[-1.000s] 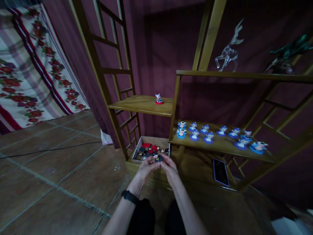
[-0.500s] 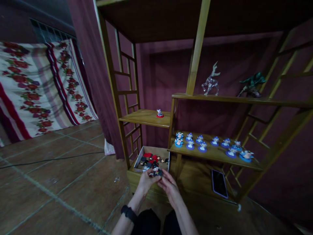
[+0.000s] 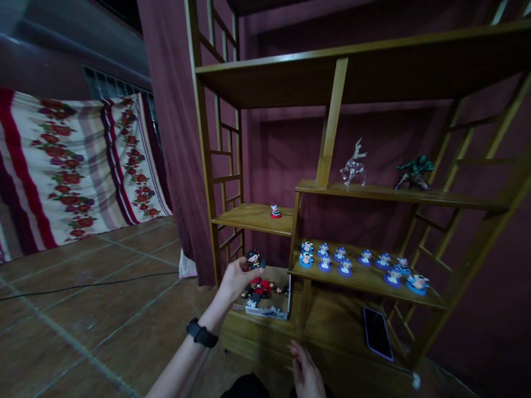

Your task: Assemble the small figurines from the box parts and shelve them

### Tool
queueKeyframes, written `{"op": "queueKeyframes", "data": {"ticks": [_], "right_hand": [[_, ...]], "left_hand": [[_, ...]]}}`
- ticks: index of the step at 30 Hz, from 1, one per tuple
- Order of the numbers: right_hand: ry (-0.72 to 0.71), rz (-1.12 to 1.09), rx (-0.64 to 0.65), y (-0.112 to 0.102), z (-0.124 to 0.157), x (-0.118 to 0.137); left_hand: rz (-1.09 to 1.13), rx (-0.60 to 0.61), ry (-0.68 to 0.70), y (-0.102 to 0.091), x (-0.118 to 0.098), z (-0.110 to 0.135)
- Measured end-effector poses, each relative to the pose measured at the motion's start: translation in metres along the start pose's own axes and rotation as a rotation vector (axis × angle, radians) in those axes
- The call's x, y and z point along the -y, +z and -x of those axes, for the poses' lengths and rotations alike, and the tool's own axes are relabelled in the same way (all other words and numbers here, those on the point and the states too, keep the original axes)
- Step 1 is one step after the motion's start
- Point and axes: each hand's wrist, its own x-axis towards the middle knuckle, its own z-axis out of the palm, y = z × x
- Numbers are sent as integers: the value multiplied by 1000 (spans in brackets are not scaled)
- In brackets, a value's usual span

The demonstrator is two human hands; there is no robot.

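A small black-haired figurine [image 3: 253,257] on a dark base is pinched in my left hand [image 3: 234,281], raised above the left part of an open cardboard box [image 3: 283,309]. Inside the box lie several red-and-black figurines [image 3: 262,286], along with some pale ones near its front. My right hand [image 3: 306,371] is low in front of the cabinet, its fingers stretched out and holding nothing. Just above and beyond the raised figurine, a white-and-red figurine [image 3: 275,211] stands upright on the small left shelf [image 3: 244,216].
Several blue and purple figurines [image 3: 324,263] stand on the lower right shelf [image 3: 352,278]. Higher up are a clear deer ornament [image 3: 354,168] and a dark green figure [image 3: 415,172]. A phone [image 3: 377,333] lies on the bottom board. A lattice side post [image 3: 206,155] borders the left.
My left hand has lifted the figurine up and slightly left. My right hand has let go and drawn back down to the right. The view has tilted upward.
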Motion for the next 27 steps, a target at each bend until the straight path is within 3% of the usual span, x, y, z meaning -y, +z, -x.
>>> {"op": "queueKeyframes", "data": {"ticks": [4, 8, 13, 20, 27], "right_hand": [[5, 106, -67, -1, 12, -2], [24, 195, -74, -11, 8, 0], [-27, 271, 54, -28, 1, 1], [8, 377, 87, -37, 6, 14], [-15, 396, 92, -39, 6, 9]], "left_hand": [[21, 13, 70, 2, -44, -21], [-2, 42, 98, 6, -65, -39], [22, 91, 53, 11, -56, -44], [28, 62, -12, 16, -30, -32], [24, 92, 126, 9, -57, -47]]}}
